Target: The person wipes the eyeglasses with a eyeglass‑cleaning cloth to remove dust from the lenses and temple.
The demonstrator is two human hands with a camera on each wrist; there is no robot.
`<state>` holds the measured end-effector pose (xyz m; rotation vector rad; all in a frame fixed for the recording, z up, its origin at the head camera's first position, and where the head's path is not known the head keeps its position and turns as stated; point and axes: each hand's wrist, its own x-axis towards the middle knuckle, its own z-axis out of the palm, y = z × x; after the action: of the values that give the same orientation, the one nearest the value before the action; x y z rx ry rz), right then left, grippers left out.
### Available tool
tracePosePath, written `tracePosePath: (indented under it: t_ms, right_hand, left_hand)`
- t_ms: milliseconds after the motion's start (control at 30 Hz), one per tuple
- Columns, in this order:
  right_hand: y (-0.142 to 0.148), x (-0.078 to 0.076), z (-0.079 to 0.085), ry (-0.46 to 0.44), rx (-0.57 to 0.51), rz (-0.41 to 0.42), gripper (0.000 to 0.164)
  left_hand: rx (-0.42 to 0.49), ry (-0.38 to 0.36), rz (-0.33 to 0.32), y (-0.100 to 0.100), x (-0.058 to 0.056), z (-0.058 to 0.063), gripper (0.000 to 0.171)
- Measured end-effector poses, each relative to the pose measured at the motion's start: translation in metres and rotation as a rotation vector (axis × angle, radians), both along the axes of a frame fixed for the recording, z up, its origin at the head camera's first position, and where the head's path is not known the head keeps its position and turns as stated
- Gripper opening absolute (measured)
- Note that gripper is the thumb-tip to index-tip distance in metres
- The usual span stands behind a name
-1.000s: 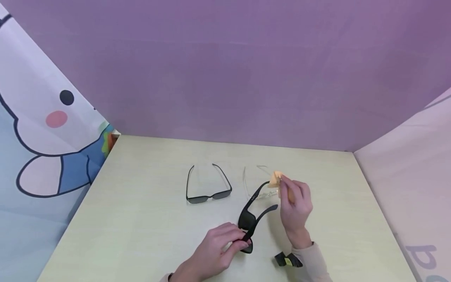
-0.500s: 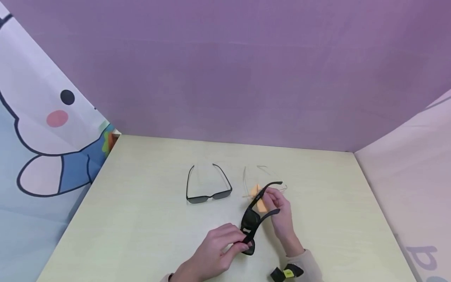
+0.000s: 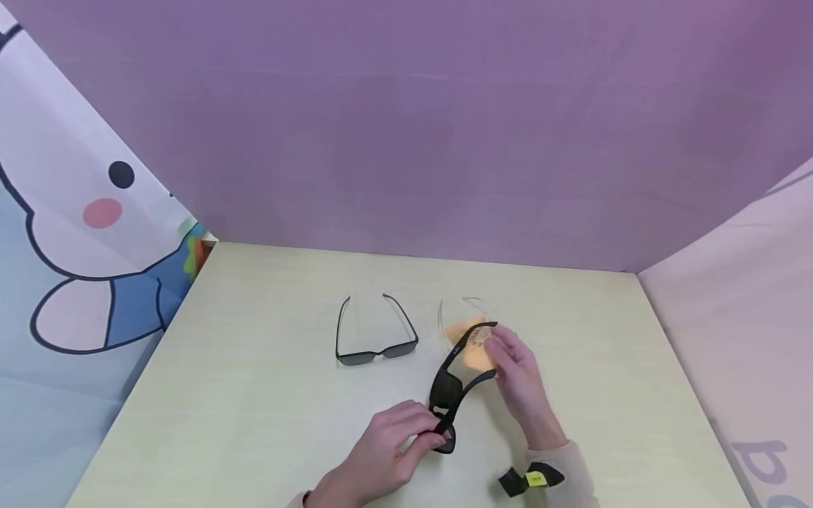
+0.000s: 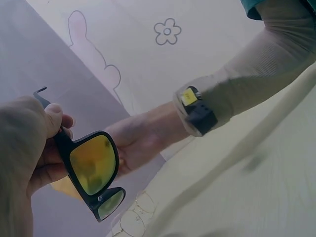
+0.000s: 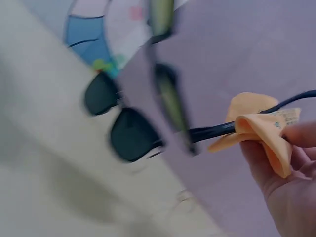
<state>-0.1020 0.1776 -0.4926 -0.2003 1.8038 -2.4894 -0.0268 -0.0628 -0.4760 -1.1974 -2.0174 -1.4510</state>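
Note:
My left hand (image 3: 396, 448) pinches black sunglasses (image 3: 447, 390) at one front corner, holding them above the table with both temples unfolded toward the right. In the left wrist view their lens (image 4: 94, 165) has a yellow-orange mirror sheen. My right hand (image 3: 521, 374) pinches an orange cleaning cloth (image 3: 478, 358) with print on it. The right wrist view has the cloth (image 5: 269, 131) folded around one temple, whose dark tip (image 5: 298, 98) sticks out beyond it. Part of the cloth is hidden behind the temple in the head view.
Another pair of dark sunglasses (image 3: 358, 359) lies unfolded on the pale table (image 3: 254, 395). Thin wire-framed glasses (image 3: 440, 317) lie right of it, partly covered by the cloth and right hand. A purple backdrop (image 3: 406, 141) rises behind the table.
My right hand moved left and down with the cloth to the temple of the held sunglasses, then slightly back right. The cloth is more spread out. The left hand has barely moved.

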Motion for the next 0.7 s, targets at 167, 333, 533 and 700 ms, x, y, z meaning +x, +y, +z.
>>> tracePosePath:
  t_ms: [167,333,533,700]
  right_hand:
    - [0.001,-0.005,-0.002,0.055,-0.026,0.018,0.031]
    - [-0.008,0.001,-0.014,-0.158,0.239,0.059,0.03]
    - [-0.006,0.001,-0.011,-0.099,0.181,0.071,0.024]
    - [0.0,-0.007,0.002,0.124,-0.065,0.068,0.035]
  left_hand:
    - [0.015,0.039,0.005,0.001,0.0,-0.001,0.007]
    - [0.006,0.004,0.004,-0.001,0.001,-0.002,0.006]
    - [-0.006,-0.045,0.002,-0.003,0.003,-0.002,0.008]
    - [0.009,0.025,0.006,-0.001,0.001,-0.004,0.006]
